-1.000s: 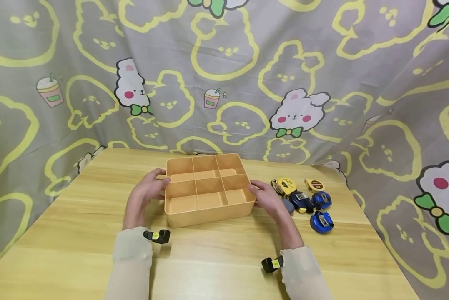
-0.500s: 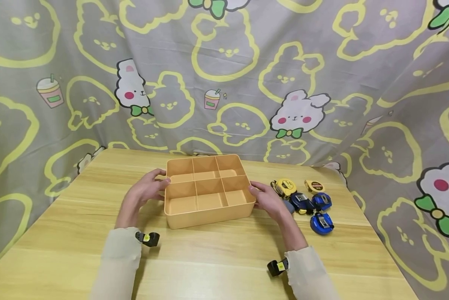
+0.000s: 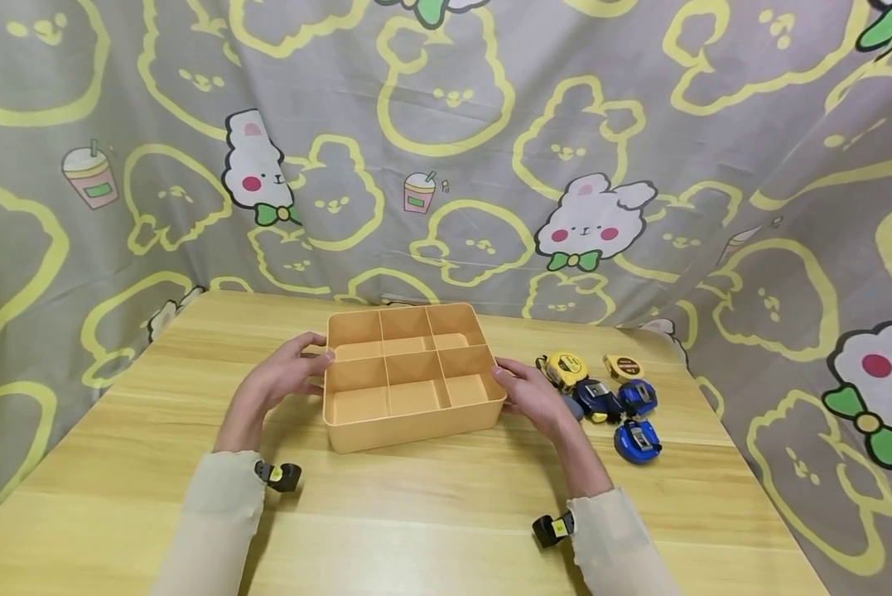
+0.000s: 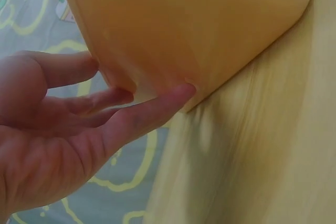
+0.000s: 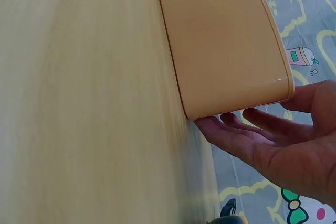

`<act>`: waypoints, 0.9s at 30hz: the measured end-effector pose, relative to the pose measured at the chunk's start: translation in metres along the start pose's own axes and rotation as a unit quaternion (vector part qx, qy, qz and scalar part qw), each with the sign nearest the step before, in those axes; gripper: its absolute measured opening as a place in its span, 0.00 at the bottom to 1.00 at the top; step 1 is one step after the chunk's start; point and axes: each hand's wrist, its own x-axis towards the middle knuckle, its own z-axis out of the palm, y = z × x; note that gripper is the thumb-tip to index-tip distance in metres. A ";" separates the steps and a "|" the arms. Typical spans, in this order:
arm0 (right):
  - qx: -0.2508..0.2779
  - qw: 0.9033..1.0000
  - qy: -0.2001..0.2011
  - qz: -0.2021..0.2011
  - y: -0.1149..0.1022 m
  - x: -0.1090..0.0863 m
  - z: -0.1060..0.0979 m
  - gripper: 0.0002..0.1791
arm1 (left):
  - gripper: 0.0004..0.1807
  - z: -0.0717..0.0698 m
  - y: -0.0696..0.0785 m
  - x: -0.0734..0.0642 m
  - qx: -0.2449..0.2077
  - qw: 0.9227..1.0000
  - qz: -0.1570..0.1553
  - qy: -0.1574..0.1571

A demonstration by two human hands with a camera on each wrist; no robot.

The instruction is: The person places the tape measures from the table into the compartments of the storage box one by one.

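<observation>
An orange-tan plastic organizer box [image 3: 408,430] with several compartments, all bare inside, sits on the wooden table. My left hand [image 3: 285,372] holds its left side, thumb at the rim and fingertips against the outer wall, as the left wrist view [image 4: 68,129] shows the hand close up. On the opposite side, my right hand [image 3: 531,397] holds the box likewise. In the right wrist view, the right hand's fingers [image 5: 231,137] lie along the end wall with the thumb at the rim.
Several tape measures lie right of the box: a yellow one [image 3: 567,369], a smaller yellow one [image 3: 624,367], a dark blue one [image 3: 598,400] and blue ones, the nearest being a blue tape measure [image 3: 637,441]. A patterned grey curtain [image 3: 475,165] hangs behind the table [image 3: 416,521].
My left forearm and elbow have swung outward to the left, while both hands stay on the box. The box and tape measures keep about the same place on the table.
</observation>
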 end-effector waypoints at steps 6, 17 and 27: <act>-0.002 1.000 -0.013 -0.001 -0.001 -0.003 -0.003 0.30 | 0.34 -0.001 -0.005 0.001 -0.016 1.000 0.005 0.005; -0.033 0.997 -0.065 0.020 -0.013 -0.013 -0.019 0.32 | 0.36 0.011 0.000 0.007 -0.014 1.000 0.004 0.008; -0.056 0.988 -0.133 0.054 -0.018 -0.025 -0.048 0.38 | 0.35 0.030 0.004 0.017 -0.014 1.000 0.006 -0.008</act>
